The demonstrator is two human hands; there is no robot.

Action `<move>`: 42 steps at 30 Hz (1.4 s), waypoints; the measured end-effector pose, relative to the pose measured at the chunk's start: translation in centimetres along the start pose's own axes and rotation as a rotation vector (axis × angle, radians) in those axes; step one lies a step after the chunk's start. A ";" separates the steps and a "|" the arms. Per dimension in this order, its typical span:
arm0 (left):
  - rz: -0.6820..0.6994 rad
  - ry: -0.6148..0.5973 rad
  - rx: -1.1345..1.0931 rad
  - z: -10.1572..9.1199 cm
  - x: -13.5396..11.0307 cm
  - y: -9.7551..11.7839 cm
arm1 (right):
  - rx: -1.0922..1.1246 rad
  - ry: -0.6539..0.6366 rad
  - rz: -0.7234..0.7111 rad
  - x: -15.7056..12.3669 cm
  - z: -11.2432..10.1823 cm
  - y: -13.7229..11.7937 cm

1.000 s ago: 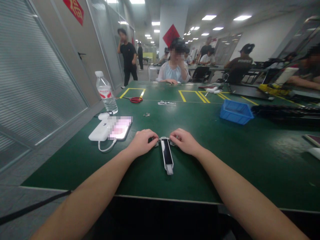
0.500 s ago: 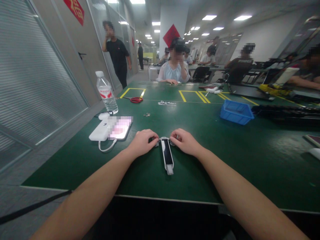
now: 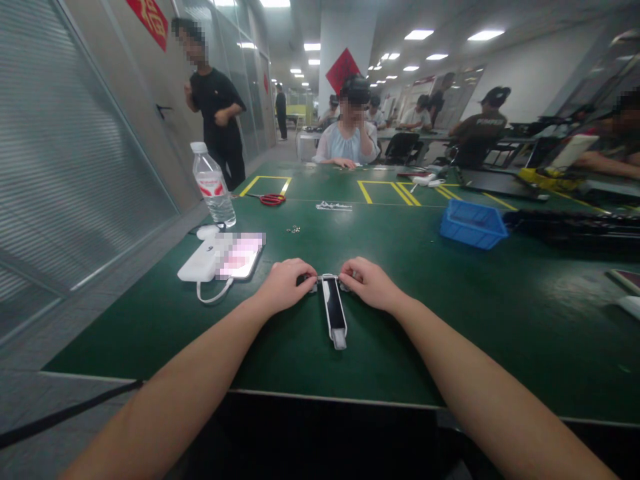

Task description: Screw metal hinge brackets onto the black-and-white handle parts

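On the green table point(image 3: 400, 347) in front of me lies a slim white-framed piece with a black face point(image 3: 335, 304) and a pale grey tab at its near end. My left hand point(image 3: 289, 283) is closed in a pinch beside its far left corner. Opposite it, at the far right corner, my right hand point(image 3: 367, 283) pinches with thumb and fingers. Small greyish bits show under both sets of fingertips, and a thin bar seems to cross the far end between them. What exactly each hand grips is too small and covered to name.
To the left are a water bottle point(image 3: 214, 187), a white power bank point(image 3: 199, 260) and a cabled phone point(image 3: 245, 257). Beyond my hands lie small metal bits point(image 3: 294, 229), red-handled scissors point(image 3: 273, 199) and pale strips point(image 3: 334, 207). A blue bin point(image 3: 473, 225) stands right. A person point(image 3: 347, 133) sits opposite.
My hands and the white-framed piece stay where they were. In the background, the person in black at the left has walked closer and lowered a hand from the head.
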State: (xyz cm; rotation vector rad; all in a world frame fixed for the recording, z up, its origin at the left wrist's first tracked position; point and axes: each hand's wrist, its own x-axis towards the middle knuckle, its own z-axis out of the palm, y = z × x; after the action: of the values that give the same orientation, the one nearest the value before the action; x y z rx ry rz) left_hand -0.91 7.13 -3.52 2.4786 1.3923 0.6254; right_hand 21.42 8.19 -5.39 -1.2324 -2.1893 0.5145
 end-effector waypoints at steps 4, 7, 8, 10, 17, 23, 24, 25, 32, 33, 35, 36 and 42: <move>0.002 0.000 0.006 0.0 0.0 0.0 | 0.000 0.011 0.005 0.0 0.1 0.1; 0.003 0.004 -0.002 0.0 0.0 0.0 | 0.023 -0.002 -0.003 -0.1 0.0 0.0; 0.003 0.005 -0.003 0.0 0.0 0.0 | 0.024 -0.006 -0.009 -0.1 0.0 0.0; -0.002 0.001 -0.001 0.0 0.0 0.1 | 0.015 -0.002 -0.012 -0.1 -0.1 0.0; -0.008 -0.010 -0.002 -0.2 0.0 0.2 | 0.051 -0.019 0.043 -0.1 -0.3 -0.3; -0.007 -0.007 -0.012 -0.2 -0.1 0.2 | 0.008 -0.019 0.041 -0.1 -0.3 -0.2; -0.009 -0.008 -0.012 -0.2 -0.1 0.2 | 0.008 -0.017 0.044 -0.1 -0.3 -0.2; -0.011 -0.009 -0.010 -0.2 -0.1 0.2 | 0.012 -0.015 0.047 0.0 -0.3 -0.2; -0.001 -0.012 0.003 -0.1 0.0 0.1 | 0.021 -0.027 0.044 -0.1 -0.3 -0.2; -0.002 -0.010 0.002 -0.1 0.0 0.1 | 0.017 -0.022 0.043 -0.1 -0.3 -0.2; -0.004 -0.009 -0.003 -0.1 0.0 0.1 | 0.016 -0.018 0.041 0.0 -0.3 -0.2; -0.005 -0.010 -0.005 -0.1 0.0 0.1 | 0.016 -0.021 0.040 0.0 -0.3 -0.2; -0.003 -0.009 -0.010 -0.1 -0.1 0.0 | 0.015 -0.020 0.031 0.0 -0.2 -0.1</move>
State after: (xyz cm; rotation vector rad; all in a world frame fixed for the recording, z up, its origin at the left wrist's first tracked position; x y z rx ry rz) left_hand -0.96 7.08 -3.43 2.4680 1.3868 0.6180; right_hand 21.50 8.12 -5.13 -1.2606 -2.1816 0.5571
